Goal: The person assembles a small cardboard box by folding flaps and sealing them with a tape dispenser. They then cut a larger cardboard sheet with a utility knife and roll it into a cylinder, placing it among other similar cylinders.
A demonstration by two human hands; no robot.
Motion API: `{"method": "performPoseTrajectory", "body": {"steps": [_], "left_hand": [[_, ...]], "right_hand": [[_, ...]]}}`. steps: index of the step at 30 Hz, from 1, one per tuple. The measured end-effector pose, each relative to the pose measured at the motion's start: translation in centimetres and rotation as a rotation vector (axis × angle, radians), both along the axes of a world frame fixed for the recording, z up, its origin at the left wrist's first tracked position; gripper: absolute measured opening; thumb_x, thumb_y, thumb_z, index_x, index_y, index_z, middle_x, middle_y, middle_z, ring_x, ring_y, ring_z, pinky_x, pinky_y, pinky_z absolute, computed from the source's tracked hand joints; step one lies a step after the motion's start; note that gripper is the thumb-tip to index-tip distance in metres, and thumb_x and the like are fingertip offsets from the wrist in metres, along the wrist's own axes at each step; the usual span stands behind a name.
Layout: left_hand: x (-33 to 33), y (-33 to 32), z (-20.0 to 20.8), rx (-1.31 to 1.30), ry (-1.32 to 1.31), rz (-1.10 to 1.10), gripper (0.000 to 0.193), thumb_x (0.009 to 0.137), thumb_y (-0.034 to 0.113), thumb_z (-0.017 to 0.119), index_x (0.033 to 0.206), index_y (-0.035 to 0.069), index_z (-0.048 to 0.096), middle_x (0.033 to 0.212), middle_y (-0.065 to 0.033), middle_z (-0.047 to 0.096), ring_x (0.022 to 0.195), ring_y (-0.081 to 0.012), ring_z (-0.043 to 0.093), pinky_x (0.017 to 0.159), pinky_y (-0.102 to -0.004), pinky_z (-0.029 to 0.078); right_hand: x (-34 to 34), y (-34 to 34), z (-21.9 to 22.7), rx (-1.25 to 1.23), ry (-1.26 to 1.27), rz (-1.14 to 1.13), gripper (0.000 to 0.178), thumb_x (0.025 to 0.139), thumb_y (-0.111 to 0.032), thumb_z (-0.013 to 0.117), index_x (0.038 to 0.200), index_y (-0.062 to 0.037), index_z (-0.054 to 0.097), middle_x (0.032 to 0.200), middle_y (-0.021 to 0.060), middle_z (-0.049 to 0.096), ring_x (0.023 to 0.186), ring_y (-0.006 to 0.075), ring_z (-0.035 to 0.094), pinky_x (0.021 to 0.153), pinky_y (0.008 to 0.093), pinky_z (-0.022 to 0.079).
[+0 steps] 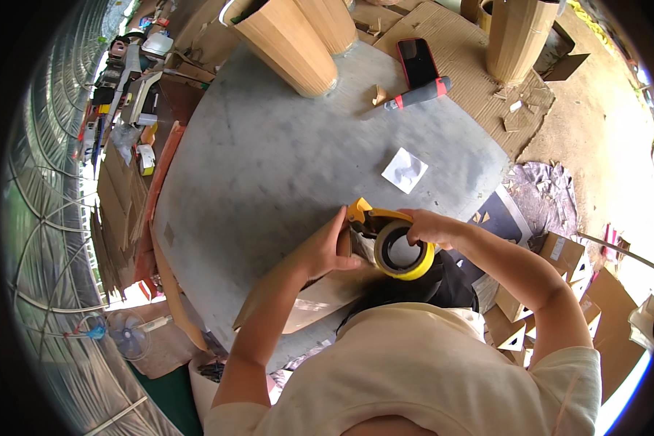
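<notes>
Left forearm [263,327] hides part of the brown cardboard piece [341,285] left hand [325,251] clasps. Yellow-framed tape dispenser [385,240], 1 round roll [416,272], gripped at its right end by right hand [434,228], by grey table's [269,160] near edge.

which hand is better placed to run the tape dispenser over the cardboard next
Probably the right: the right hand grips the tape dispenser, while the left hand is at the cardboard, seemingly steadying it.
</notes>
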State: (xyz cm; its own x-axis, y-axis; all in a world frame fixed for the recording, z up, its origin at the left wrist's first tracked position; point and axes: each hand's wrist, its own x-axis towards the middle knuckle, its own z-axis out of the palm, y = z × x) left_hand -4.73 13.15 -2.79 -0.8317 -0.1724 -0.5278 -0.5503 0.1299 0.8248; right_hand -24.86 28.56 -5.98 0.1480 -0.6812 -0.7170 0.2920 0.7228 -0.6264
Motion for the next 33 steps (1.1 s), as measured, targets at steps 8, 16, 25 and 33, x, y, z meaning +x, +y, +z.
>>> {"method": "performPoseTrajectory", "body": {"steps": [8, 16, 25, 33], "left_hand": [[0.0, -0.4, -0.5, 0.069, 0.087, -0.043, 0.095, 0.057, 0.031, 0.073, 0.132, -0.006, 0.03, 0.12, -0.0158, 0.05, 0.11, -0.0204, 0.048, 0.096, -0.0293, 0.034], [0.2, 0.3, -1.7, -0.017, 0.144, -0.243, 0.068, 0.054, 0.035, 0.071, 0.107, -0.004, 0.055, 0.084, -0.0029, 0.051, 0.073, -0.012, 0.045, 0.071, -0.0237, 0.04], [-0.2, 0.6, -2.1, -0.024, 0.204, -0.388, 0.041, 0.062, 0.027, 0.063, 0.091, -0.002, 0.063, 0.085, -0.0026, 0.055, 0.074, -0.0086, 0.047, 0.067, -0.0206, 0.038], [-0.4, 1.2, -1.4, -0.087, 0.234, -0.397, 0.035, 0.064, 0.03, 0.06, 0.082, 0.0, 0.062, 0.078, -0.0047, 0.059, 0.074, -0.0102, 0.053, 0.069, -0.0226, 0.042]], "right_hand": [[3.5, 3.6, 1.9, -0.058, 0.222, -0.114, 0.065, 0.06, 0.005, 0.047, 0.122, -0.0116, 0.051, 0.088, 0.0058, 0.059, 0.079, 0.0152, 0.053, 0.068, 0.0241, 0.044], [8.2, 8.1, 4.5, -0.057, 0.285, -0.307, 0.072, 0.055, 0.01, 0.044, 0.126, -0.0022, 0.045, 0.101, 0.0087, 0.059, 0.09, 0.0148, 0.055, 0.079, 0.0201, 0.043], [16.5, 15.0, 6.6, -0.028, 0.4, -0.52, 0.068, 0.062, 0.005, 0.049, 0.128, -0.0081, 0.044, 0.096, 0.0081, 0.06, 0.083, 0.0151, 0.056, 0.076, 0.0235, 0.044], [24.2, 18.9, 7.8, -0.101, 0.505, -0.556, 0.072, 0.066, 0.002, 0.05, 0.134, -0.0136, 0.035, 0.101, 0.0157, 0.06, 0.095, 0.0243, 0.058, 0.085, 0.0285, 0.042]]}}
